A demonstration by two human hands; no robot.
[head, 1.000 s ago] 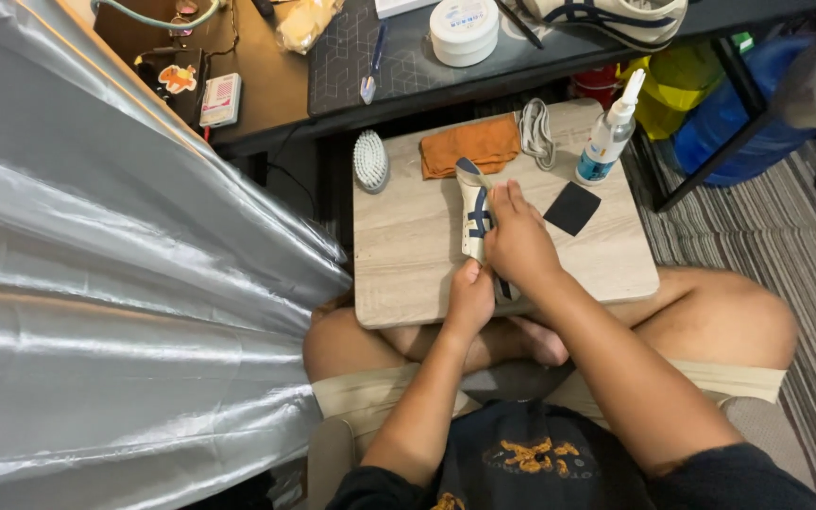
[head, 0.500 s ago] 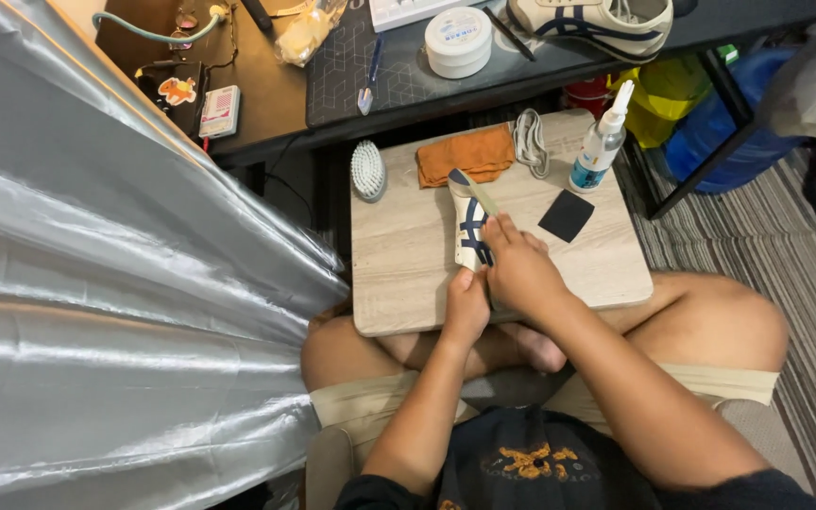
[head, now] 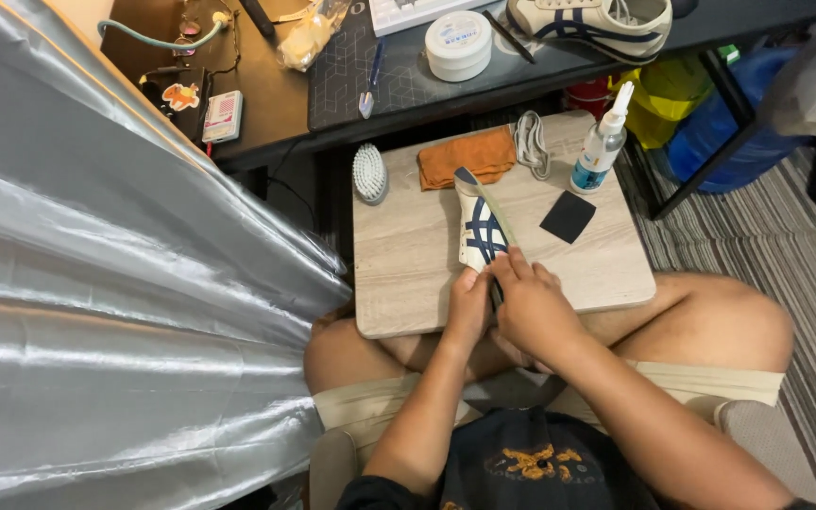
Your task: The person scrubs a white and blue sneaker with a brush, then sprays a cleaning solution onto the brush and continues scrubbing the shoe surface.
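Observation:
A white sneaker with dark blue stripes point(head: 482, 227) lies on its side on a light wooden lap board point(head: 408, 255), toe pointing away from me. My left hand point(head: 469, 307) grips the near end of the sneaker. My right hand point(head: 533, 307) is closed on the same end beside it, fingers over the heel opening. Both hands hide the heel.
On the board lie a white brush point(head: 369, 174), an orange cloth point(head: 466, 155), grey laces point(head: 529, 142), a spray bottle point(head: 601, 147) and a black square pad point(head: 568, 216). A dark desk point(head: 332, 76) behind holds the second sneaker point(head: 597, 24) and a round white tub point(head: 458, 44). Silver fabric point(head: 115, 283) fills the left.
My right hand has slid from the middle of the sneaker back to its near end, next to my left hand. The view has shifted slightly.

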